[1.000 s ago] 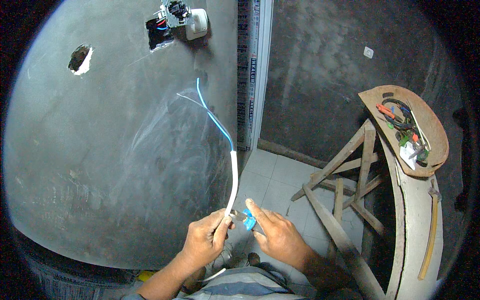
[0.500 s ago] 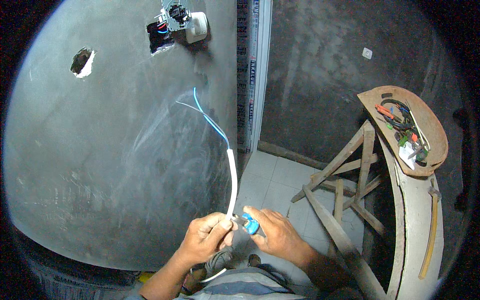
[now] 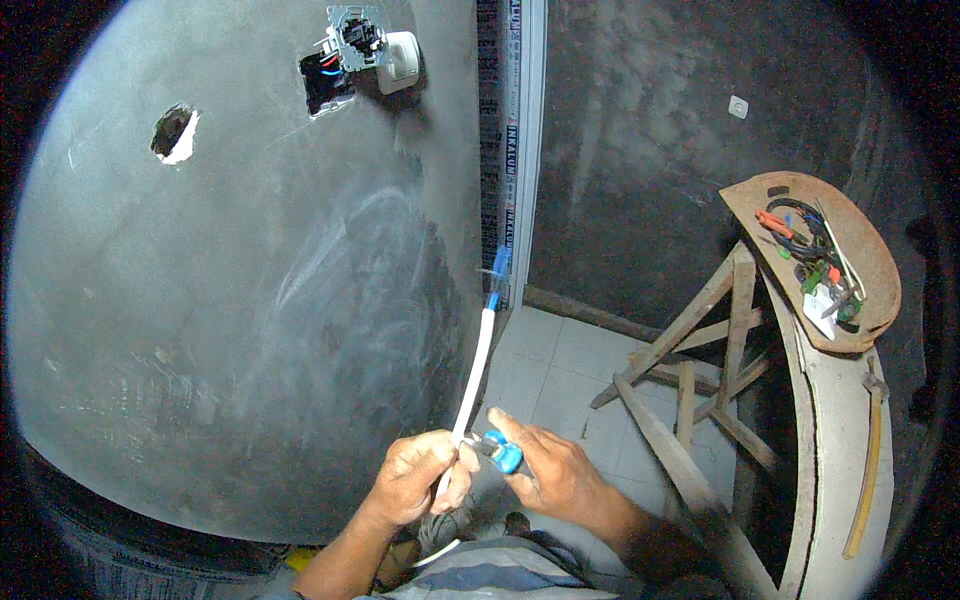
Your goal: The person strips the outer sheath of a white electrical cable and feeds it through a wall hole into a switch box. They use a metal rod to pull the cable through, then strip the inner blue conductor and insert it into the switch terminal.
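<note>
My left hand [image 3: 415,475] is closed round a white cable [image 3: 473,370], which rises with a slight lean to the right. Blue and thin pale inner wires [image 3: 498,275] stick out of its upper end, blurred by motion. My right hand [image 3: 550,465] grips a blue-handled cutting tool [image 3: 505,450]; its metal part meets the cable right at my left fingers. Above, a socket mechanism [image 3: 355,38] with a white cover [image 3: 400,62] beside it hangs out of a square wall box [image 3: 325,82] that holds coloured wires.
Grey wall [image 3: 200,300] with a ragged hole [image 3: 175,132]; wrapped door frame [image 3: 525,150]; small white plate [image 3: 738,107] on the far wall. At right, a wooden trestle [image 3: 700,310] and plank [image 3: 840,460] carry a curved tray [image 3: 870,250] with tools and a hammer [image 3: 865,460]. Tiled floor [image 3: 560,370] below.
The cable's upper end and its inner wires have swung to the right, from over the wall to beside the door frame. Both hands remain on cable and tool, nearly in place.
</note>
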The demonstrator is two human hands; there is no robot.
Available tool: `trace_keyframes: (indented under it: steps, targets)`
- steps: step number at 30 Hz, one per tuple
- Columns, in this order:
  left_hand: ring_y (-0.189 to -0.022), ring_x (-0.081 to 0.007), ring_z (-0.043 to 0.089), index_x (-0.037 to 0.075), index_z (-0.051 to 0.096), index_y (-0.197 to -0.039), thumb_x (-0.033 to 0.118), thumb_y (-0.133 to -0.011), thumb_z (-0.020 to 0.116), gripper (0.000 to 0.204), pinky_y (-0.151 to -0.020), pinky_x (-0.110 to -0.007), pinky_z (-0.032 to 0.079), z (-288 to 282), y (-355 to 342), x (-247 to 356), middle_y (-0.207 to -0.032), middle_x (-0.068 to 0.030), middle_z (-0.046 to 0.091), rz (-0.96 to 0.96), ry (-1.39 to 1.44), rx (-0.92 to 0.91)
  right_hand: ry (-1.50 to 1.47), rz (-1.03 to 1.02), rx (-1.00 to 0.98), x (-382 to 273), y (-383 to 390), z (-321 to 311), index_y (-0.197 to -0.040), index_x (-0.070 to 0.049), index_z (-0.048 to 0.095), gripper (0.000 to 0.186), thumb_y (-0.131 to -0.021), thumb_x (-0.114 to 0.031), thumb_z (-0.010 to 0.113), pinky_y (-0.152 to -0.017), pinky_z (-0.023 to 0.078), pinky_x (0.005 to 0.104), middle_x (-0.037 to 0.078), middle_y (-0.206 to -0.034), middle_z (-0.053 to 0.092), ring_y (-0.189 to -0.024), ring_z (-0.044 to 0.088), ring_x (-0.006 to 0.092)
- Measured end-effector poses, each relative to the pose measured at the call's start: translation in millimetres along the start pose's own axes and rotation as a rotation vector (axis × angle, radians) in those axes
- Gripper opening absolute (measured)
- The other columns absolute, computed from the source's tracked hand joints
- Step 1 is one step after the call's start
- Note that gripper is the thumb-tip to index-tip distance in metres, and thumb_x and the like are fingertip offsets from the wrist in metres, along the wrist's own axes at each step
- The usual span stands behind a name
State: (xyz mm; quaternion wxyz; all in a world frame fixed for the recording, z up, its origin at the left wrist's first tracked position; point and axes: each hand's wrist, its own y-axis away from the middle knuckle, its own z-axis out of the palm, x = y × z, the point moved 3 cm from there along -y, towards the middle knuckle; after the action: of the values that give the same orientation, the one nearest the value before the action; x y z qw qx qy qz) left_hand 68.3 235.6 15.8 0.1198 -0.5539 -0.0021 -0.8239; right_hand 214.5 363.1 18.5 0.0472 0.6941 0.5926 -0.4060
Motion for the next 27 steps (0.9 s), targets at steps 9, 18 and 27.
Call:
trace_keyframes:
  steps: [9, 18, 27]
  targets:
    - [-0.055, -0.0081, 0.046, -0.001, 0.061, -0.103, 0.028, -0.108, 0.039, 0.036, -0.05, -0.024, 0.036, 4.5, -1.3, -2.3, -0.064, -0.0034, 0.053, 0.063, -0.271, 0.098, 0.132, 0.074, -0.003, -15.8, 1.4, -9.1, -0.148, 0.002, 0.034, 0.083, -0.073, 0.004, 0.069, -0.097, 0.049, 0.0444, 0.028, -0.125, 0.056, -0.115, 0.058, 0.042]
    - [-0.056, -0.0075, 0.042, -0.001, 0.063, -0.1, 0.027, -0.108, 0.04, 0.037, -0.053, -0.024, 0.034, 7.6, -0.6, 1.3, -0.064, -0.0006, 0.05, 0.066, -0.379, 0.149, 0.266, 0.0, 0.071, -21.1, -0.9, -14.5, -0.145, 0.002, 0.039, 0.083, -0.069, 0.003, 0.07, -0.09, 0.051, 0.0434, 0.024, -0.116, 0.059, -0.102, 0.059, 0.039]
    - [-0.052, -0.0077, 0.042, -0.001, 0.063, -0.099, 0.03, -0.107, 0.042, 0.037, -0.05, -0.024, 0.034, 6.9, -2.4, 5.1, -0.061, -0.0017, 0.05, -0.059, -0.149, 0.075, 0.229, 0.035, 0.035, -8.4, 2.5, -6.4, -0.138, 0.001, 0.047, 0.073, -0.069, 0.0, 0.072, -0.081, 0.053, 0.0432, 0.019, -0.107, 0.063, -0.094, 0.063, 0.0361]
